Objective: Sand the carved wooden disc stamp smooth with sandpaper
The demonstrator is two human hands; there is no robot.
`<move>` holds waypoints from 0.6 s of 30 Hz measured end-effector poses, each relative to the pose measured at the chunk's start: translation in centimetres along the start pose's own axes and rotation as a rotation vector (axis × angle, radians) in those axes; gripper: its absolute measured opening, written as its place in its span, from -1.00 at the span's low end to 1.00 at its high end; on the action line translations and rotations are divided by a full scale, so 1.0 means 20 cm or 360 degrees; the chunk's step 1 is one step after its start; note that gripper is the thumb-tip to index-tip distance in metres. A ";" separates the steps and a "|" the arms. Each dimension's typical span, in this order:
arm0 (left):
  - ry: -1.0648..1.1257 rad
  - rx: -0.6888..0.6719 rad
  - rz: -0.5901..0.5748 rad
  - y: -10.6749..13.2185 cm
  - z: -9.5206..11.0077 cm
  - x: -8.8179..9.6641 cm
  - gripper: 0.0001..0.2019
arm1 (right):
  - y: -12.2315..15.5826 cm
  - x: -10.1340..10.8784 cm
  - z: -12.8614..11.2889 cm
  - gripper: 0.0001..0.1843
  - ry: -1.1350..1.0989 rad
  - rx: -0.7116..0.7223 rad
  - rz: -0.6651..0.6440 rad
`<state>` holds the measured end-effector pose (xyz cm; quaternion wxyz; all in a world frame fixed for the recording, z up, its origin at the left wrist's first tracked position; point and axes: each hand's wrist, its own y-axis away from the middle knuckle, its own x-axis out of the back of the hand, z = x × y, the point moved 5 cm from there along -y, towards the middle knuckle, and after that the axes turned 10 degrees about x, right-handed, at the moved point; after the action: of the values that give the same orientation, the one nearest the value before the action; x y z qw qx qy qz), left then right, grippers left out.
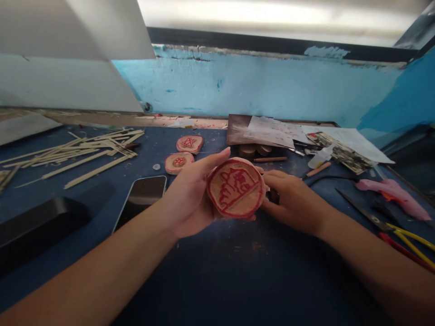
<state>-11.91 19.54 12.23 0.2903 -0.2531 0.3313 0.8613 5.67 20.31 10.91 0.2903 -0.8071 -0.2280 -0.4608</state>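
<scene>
My left hand (190,194) is closed around a round wooden disc (236,188), its thumb along the top left edge and its fingers beneath. The disc's face is turned up toward me. It carries a red-lined figure, a slanting line and a red border. At the disc's right edge is my right hand (294,199), its fingers curled and its fingertips against or very near the rim. Something small and dark shows between those fingers, too hidden to name. Behind my left hand lie two smaller discs, one with a red star (189,144) and one with a red flower-like mark (179,163).
Wooden sticks (98,151) lie piled at left, behind a black case (41,222). A phone (144,194) rests beside my left forearm. At right are a pink glue gun (394,194), scissors (380,222) with yellow and red handles, a small bottle (321,156) and papers (275,129).
</scene>
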 end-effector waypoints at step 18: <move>-0.0016 -0.0203 0.0269 0.00 0.01 0.00 -0.55 | 0.03 0.11 -0.02 -0.72 -0.0592 -0.0334 0.0558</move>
<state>-11.94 19.68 12.49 0.2016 -0.2378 0.2946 0.9033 6.91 19.81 12.92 0.2336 -0.9306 -0.0852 -0.2686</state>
